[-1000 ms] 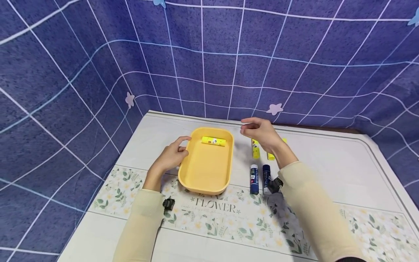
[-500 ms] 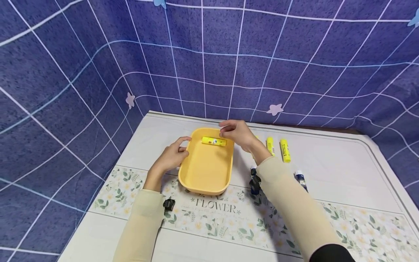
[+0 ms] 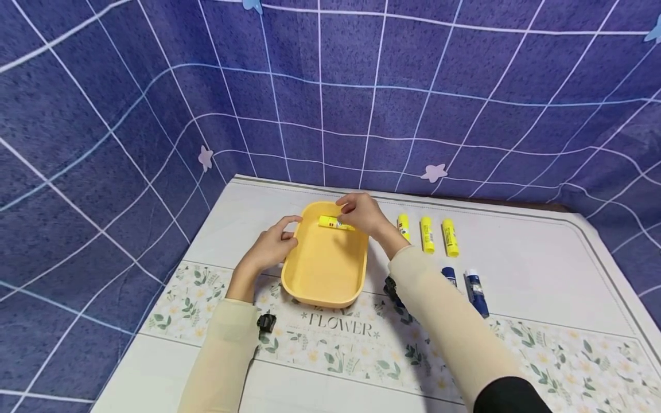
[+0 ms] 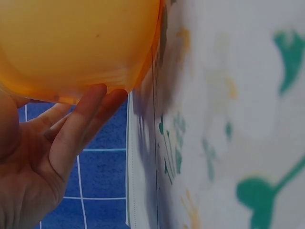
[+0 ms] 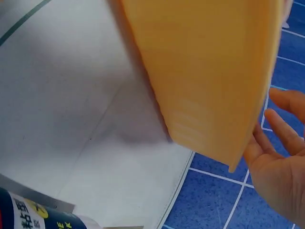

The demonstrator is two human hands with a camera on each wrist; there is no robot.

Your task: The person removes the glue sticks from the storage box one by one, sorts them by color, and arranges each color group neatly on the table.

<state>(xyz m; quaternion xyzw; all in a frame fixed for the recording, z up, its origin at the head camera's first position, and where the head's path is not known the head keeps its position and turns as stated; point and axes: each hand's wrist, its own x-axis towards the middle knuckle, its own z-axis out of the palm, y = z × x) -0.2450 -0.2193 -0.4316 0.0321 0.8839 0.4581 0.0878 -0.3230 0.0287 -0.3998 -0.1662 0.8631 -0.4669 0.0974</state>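
A yellow glue stick (image 3: 328, 222) lies crosswise at the far end of the yellow tray (image 3: 324, 269). My right hand (image 3: 362, 213) reaches over the tray's far right rim, its fingertips overlapping the stick's right part. In the right wrist view its fingers (image 5: 284, 131) look loose beyond the tray wall, and the stick is hidden there. My left hand (image 3: 269, 245) is at the tray's left rim, with thumb and forefinger spread apart against it. The left wrist view shows its fairly straight fingers (image 4: 78, 124) touching the tray's outer side.
Right of the tray lie yellow glue sticks (image 3: 427, 234) in a row. Nearer, dark blue glue sticks (image 3: 476, 293) lie partly behind the right forearm. The table has a white, flower-printed cover (image 3: 330, 384). A blue gridded curtain (image 3: 341, 103) hangs along the back and left.
My right hand has moved left from above the table to the tray's far end, uncovering the yellow sticks on the right. The left hand and the tray have stayed put.
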